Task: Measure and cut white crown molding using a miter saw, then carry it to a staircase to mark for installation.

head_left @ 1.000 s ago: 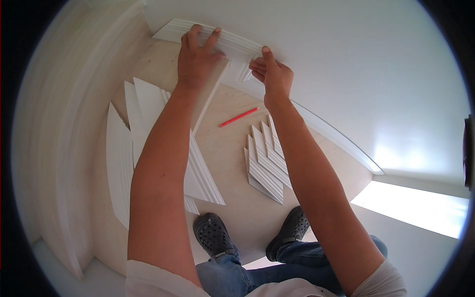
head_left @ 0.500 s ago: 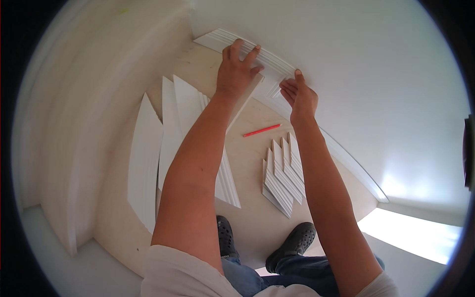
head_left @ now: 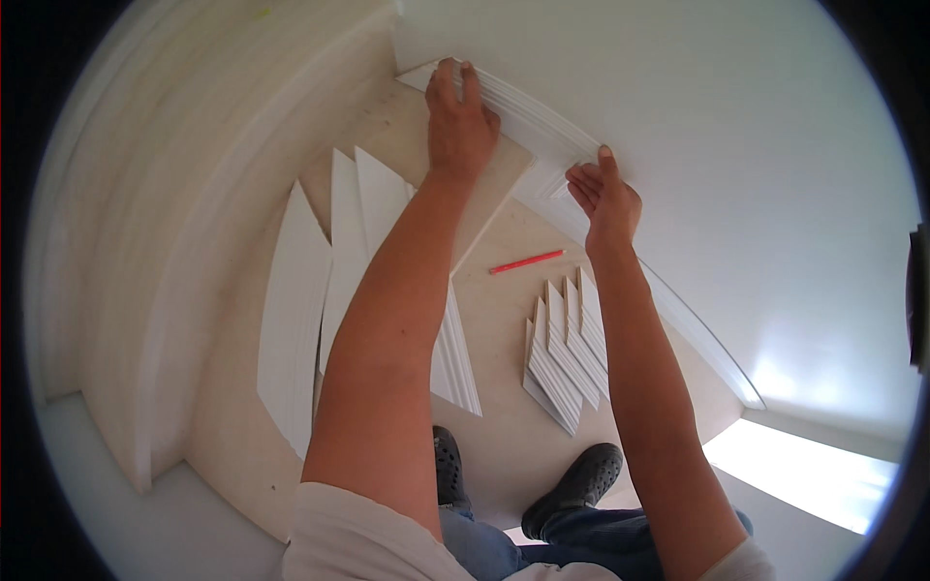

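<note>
Pressing against a white moulding strip [head_left: 535,116] near the top centre of the frame, the left hand [head_left: 462,126] is spreading bent fingers over its left part; whether they are closing around it, I cannot tell. The right hand [head_left: 610,208], right of centre in the upper half, is gripping the strip's right end, the thumb resting on its top edge and the other fingers curling below. The strip is lying along the foot of the white wall [head_left: 756,194], slanting down toward the right. A red pencil [head_left: 527,261] is lying on the wooden floor [head_left: 494,339] near the middle of the frame. Just below it, short white moulding pieces [head_left: 567,344] are overlapping in a fan, the right forearm partly covering them. Left of centre, longer white boards [head_left: 295,310] are lying side by side, the left forearm crossing some of them. Dark perforated shoes [head_left: 581,484] are standing at the lower centre, the left one partly hiding behind the arm.
</note>
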A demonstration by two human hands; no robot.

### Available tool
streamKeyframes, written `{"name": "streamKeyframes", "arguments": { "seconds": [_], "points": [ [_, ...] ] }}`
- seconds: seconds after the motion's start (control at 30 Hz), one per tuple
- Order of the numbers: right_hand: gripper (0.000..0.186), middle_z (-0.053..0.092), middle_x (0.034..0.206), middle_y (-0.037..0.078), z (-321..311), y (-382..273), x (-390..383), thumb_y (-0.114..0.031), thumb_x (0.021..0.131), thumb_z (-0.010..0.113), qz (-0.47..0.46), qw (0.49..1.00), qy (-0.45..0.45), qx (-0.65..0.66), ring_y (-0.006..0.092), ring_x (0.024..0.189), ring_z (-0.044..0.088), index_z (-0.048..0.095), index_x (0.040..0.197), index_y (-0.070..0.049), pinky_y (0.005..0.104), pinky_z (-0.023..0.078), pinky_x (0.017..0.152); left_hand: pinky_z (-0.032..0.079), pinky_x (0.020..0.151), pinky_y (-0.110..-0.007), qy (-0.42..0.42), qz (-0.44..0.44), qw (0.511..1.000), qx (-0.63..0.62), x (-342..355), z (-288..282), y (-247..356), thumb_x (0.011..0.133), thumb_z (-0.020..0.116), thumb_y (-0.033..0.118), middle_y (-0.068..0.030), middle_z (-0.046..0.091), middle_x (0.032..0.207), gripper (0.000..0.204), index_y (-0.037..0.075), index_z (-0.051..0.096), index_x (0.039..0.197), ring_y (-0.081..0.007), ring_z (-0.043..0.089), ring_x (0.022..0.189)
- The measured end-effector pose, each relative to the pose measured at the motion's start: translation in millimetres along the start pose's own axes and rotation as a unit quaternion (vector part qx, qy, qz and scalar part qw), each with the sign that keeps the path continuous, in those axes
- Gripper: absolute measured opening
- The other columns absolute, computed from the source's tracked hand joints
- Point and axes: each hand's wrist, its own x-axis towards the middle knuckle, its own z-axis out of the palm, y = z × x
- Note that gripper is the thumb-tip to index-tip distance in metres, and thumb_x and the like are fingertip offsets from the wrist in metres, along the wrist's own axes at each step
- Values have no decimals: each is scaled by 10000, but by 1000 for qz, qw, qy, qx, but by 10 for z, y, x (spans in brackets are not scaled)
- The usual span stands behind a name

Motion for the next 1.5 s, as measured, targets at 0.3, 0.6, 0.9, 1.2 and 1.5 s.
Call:
{"name": "streamKeyframes", "arguments": {
  "seconds": [0.3, 0.6, 0.9, 1.2, 1.5],
  "points": [
    [570, 715, 930, 193, 37, 2, 3, -437, 888, 794, -5, 1000, -1, 1, 257, 863, 717, 685, 968, 117, 339, 602, 816, 433, 1142, -481, -78, -9, 997, 0, -32, -221, 120, 790, 844, 480, -280, 267, 1591, 1053, -58, 334, 1538, -453, 346, 1443],
    [521, 733, 942, 158, -28, 151, 86, -421, 999, 653, -73, 993, -24, -88, 240, 911, 716, 689, 1035, 98, 344, 588, 857, 393, 1167, -504, -73, 1, 995, 72, -201, 72, 527, 643, 824, 716, -417, 186, 1574, 1374, -180, 251, 1513, -536, 287, 1452],
    [274, 750, 974, 176, -846, 886, -265, -266, 969, 641, -166, 867, -94, -459, 340, 942, 716, 723, 1056, -18, 420, 548, 830, 393, 1158, -518, -33, 65, 990, 118, -255, 72, 391, 681, 718, 786, -440, 223, 1545, 1349, -179, 262, 1505, -536, 343, 1413],
    [168, 744, 875, 158, -724, 870, -236, -211, 971, 650, -245, 870, -60, -423, 358, 801, 721, 713, 1009, -60, 425, 569, 720, 439, 1112, -540, -23, 68, 993, 95, -271, 45, 389, 658, 760, 764, -445, 243, 1528, 1329, -159, 291, 1491, -560, 399, 1353],
    [187, 738, 728, 31, -174, 304, 89, -278, 929, 735, -401, 794, 106, -444, 233, 633, 727, 644, 918, -114, 366, 549, 585, 483, 1002, -438, 18, 213, 977, 2, -252, 153, 397, 753, 855, 420, -69, 563, 1309, 631, 109, 645, 1260, -316, 528, 1224]
  ]
}}
